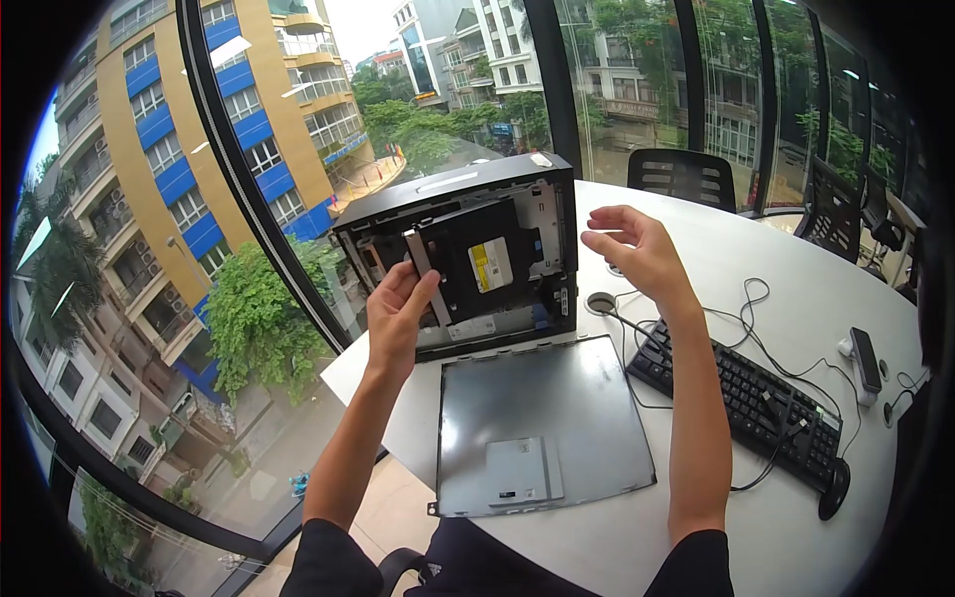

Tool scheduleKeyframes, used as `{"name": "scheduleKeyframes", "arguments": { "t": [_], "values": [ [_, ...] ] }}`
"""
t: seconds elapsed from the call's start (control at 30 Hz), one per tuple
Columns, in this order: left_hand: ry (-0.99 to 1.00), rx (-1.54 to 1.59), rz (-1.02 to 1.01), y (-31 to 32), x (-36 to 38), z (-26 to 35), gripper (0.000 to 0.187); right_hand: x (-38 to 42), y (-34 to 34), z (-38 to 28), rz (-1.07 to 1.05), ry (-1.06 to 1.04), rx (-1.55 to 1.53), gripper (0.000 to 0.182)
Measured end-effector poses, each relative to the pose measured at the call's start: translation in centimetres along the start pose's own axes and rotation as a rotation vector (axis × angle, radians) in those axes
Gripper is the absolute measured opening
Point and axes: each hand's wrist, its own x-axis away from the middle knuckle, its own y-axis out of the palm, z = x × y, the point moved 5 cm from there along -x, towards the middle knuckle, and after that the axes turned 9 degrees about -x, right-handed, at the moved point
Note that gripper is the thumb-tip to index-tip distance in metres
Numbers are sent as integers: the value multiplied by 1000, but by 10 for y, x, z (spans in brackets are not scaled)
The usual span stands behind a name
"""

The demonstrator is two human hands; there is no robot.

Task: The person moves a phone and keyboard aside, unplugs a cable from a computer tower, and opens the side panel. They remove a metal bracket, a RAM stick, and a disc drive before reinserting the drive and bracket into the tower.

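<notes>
The left hand [400,316] covered part of the optical drive [484,264] at eight o'clock (yellow label [490,265] unreadable).

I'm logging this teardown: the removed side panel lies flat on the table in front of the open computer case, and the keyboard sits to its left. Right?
Not quite. The head view shows the keyboard to the right of the side panel, not its left. The panel does lie flat on the table before the open computer case.

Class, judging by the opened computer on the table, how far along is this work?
Done: the side panel is off and lies flat before the computer case. In hand: the left hand grips a metal bracket by the drive; the right hand hovers open. Left: the drive sits inside.
</notes>
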Motion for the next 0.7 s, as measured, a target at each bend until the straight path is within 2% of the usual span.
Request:
{"name": "scheduleKeyframes", "arguments": {
  "t": [0.27,0.37,0.47,0.57,0.6,0.7],
  "values": [
    [3,57,-28,12,-7,-4,34,-3,4,0,13,-52,-23,42],
    [-13,15,-124,8,-9,1,37,0,11,-9,-73,-42,-36,50],
    [-11,-84,-316,7,-15,14,39,7,21,-21,-179,-48,-132,62],
    [-30,-247,-485,14,-14,36,46,16,38,-24,-457,6,-165,75],
    [-37,-296,-540,18,-13,41,47,20,44,-28,-532,-7,-82,79],
    [-57,-358,-678,30,-6,58,46,25,70,-20,-682,21,14,51]
  ]
}}
